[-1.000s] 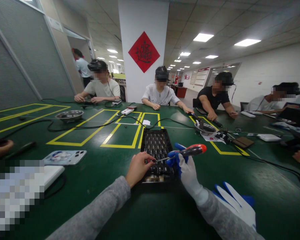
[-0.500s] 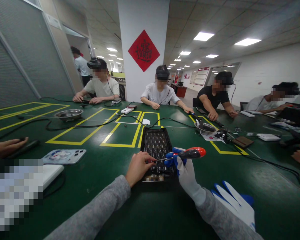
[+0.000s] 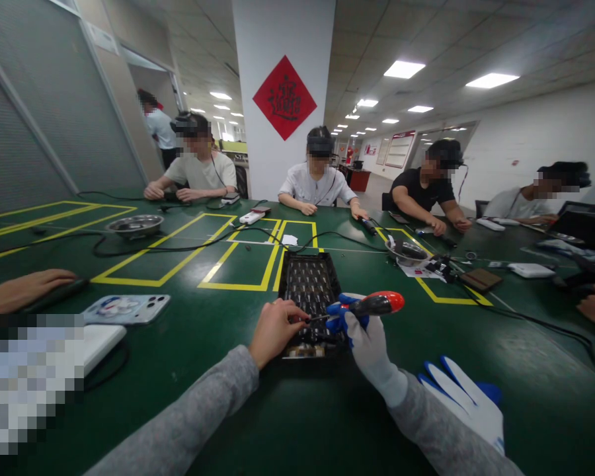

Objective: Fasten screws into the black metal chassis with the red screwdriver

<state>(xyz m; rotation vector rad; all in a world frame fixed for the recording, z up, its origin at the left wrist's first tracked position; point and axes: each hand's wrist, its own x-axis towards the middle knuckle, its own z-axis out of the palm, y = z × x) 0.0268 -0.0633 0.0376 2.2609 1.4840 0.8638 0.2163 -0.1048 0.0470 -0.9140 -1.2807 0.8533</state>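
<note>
My right hand (image 3: 361, 334), in a white glove with blue fingertips, grips a red and black screwdriver (image 3: 371, 305) lying almost level, tip to the left. My bare left hand (image 3: 274, 328) is pinched at the screwdriver's tip, its fingers closed on something too small to make out. Both hands hover over the near end of a black tray (image 3: 308, 284) of small parts on the green table (image 3: 277, 410).
A spare white and blue glove (image 3: 469, 403) lies at the near right. A phone (image 3: 126, 308) and a white box (image 3: 99, 340) lie left, beside another person's hand (image 3: 27, 289). Cables, metal bowls (image 3: 135, 226) and several seated people ring the far side.
The screwdriver and both hands have held almost still. The other person's hand at the left has slid further onto the table. A person in black across the table has drawn an arm back.
</note>
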